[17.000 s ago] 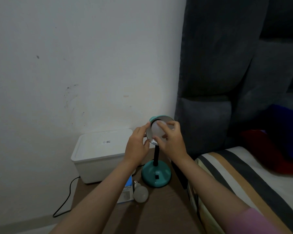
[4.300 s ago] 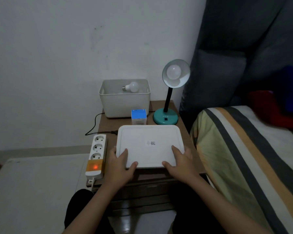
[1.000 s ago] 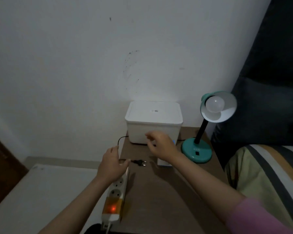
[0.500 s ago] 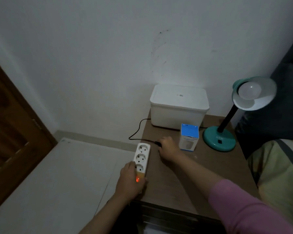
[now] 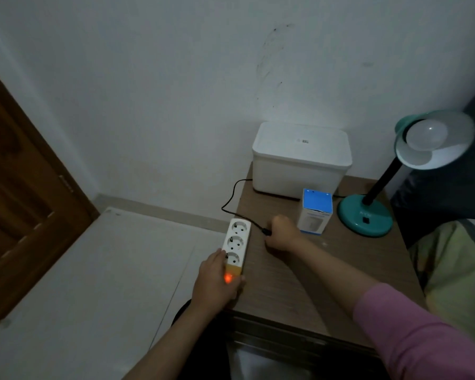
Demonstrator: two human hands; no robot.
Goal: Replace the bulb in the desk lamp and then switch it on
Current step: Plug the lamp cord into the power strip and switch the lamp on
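White lidded bin [image 5: 299, 163] against wall; wooden door [image 5: 17, 193] at left

Left hand [image 5: 215, 281] curls around the power strip [image 5: 235, 246]; right hand [image 5: 281, 233], fisted, pinches the plug [image 5: 266, 232].

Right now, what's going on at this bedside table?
A person is about to plug in the desk lamp. The left hand grips the power strip at its lit switch end, at the table's left edge. The right hand holds the lamp's plug beside the strip, not yet in a socket. A bulb sits in the shade, unlit. A bulb box and closed white bin stand behind.
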